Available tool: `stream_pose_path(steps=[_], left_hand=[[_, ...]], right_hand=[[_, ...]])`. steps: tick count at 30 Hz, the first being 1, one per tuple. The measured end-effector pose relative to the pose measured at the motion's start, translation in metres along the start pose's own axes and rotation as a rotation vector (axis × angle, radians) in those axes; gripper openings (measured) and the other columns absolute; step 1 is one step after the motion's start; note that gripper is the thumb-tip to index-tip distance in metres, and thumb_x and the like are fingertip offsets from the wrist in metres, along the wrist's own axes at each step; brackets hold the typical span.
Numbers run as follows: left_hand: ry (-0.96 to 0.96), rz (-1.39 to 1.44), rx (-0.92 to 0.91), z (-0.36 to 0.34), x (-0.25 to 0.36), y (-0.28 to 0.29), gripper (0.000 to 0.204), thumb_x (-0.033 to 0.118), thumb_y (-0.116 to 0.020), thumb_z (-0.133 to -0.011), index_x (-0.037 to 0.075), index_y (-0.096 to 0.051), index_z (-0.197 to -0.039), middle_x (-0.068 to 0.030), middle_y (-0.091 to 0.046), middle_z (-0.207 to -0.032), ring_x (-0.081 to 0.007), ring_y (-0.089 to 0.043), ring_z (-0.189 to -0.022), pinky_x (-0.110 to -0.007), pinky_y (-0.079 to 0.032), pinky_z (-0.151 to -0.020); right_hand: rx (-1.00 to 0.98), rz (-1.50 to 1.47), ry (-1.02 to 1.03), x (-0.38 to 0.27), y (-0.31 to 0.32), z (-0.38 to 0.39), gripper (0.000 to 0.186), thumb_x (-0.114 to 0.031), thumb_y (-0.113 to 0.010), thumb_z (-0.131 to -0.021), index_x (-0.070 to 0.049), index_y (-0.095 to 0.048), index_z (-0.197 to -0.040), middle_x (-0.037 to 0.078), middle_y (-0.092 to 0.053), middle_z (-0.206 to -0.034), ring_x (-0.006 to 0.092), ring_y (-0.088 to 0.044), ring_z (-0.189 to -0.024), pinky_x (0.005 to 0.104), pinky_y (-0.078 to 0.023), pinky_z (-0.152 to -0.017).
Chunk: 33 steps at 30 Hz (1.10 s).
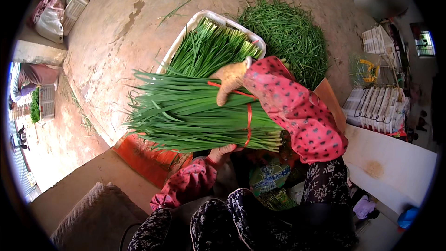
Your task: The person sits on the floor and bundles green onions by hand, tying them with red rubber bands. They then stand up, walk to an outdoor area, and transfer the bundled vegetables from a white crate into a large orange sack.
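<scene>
Two bundles of garlic chives lie one beyond the other across my lap, leaf tips to the left and pale stem ends to the right. Red ties circle the near bundle and the far bundle. My right hand, in a tan glove, reaches over the far bundle and grips it beside its tie, thumb on the leaves. Along the near bundle's lower edge, my left hand holds from below; most of its fingers are hidden beneath the leaves. Just beyond, a white basket holds more chives.
A heap of loose green trimmings lies on the floor beside the basket. Stacked white crates stand at the right. At the far left, a person is beside another crate. An orange-red board lies under the leaf tips.
</scene>
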<state>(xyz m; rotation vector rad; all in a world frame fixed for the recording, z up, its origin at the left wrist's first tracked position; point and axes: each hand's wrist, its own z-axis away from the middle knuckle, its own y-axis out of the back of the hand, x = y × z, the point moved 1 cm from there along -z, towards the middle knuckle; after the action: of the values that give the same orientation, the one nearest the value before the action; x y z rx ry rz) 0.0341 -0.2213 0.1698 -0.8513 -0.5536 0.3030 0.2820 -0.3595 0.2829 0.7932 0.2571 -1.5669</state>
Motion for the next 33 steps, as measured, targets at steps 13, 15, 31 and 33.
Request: stream_pose_path(steps=[13,15,31,33], left_hand=[[-0.401,0.203,0.011,-0.240,0.088,0.055,0.053,0.022,-0.061,-0.086,0.006,-0.043,-0.133,-0.0089,-0.044,-0.135,-0.0211,-0.042,-0.123,-0.041,-0.029,-0.105],[-0.309,-0.244,0.080,-0.239,0.115,0.038,0.050,0.018,-0.063,-0.085,0.006,-0.045,-0.131,-0.0089,-0.048,-0.131,-0.0200,-0.046,-0.119,-0.039,-0.033,-0.103],[-0.632,-1.671,0.741,-0.262,0.274,0.181,0.075,0.041,-0.068,-0.077,0.007,-0.037,-0.136,-0.0185,-0.049,-0.129,-0.0327,-0.048,-0.119,-0.037,-0.040,-0.096],[-0.642,-1.712,0.788,-0.271,0.275,0.184,0.078,0.050,-0.066,-0.074,0.008,-0.039,-0.135,-0.0190,-0.046,-0.132,-0.0360,-0.044,-0.120,-0.041,-0.039,-0.097]], right_hand=[[0.200,1.018,-0.035,0.040,0.068,-0.269,0.073,-0.035,-0.064,-0.072,-0.024,-0.036,-0.137,0.009,-0.045,-0.132,0.0275,-0.040,-0.123,0.0497,-0.027,-0.100],[0.305,1.066,-0.099,0.076,0.073,-0.282,0.072,-0.036,-0.062,-0.074,-0.026,-0.033,-0.139,0.007,-0.043,-0.134,0.0272,-0.037,-0.126,0.0517,-0.023,-0.102],[0.595,1.054,0.083,0.126,0.122,-0.323,0.085,-0.041,-0.070,-0.070,-0.023,-0.027,-0.141,0.000,-0.036,-0.139,0.0240,-0.031,-0.130,0.0539,-0.019,-0.105],[0.559,1.043,0.113,0.135,0.132,-0.331,0.080,-0.041,-0.068,-0.073,-0.023,-0.028,-0.141,0.000,-0.034,-0.141,0.0222,-0.030,-0.131,0.0530,-0.019,-0.106]])
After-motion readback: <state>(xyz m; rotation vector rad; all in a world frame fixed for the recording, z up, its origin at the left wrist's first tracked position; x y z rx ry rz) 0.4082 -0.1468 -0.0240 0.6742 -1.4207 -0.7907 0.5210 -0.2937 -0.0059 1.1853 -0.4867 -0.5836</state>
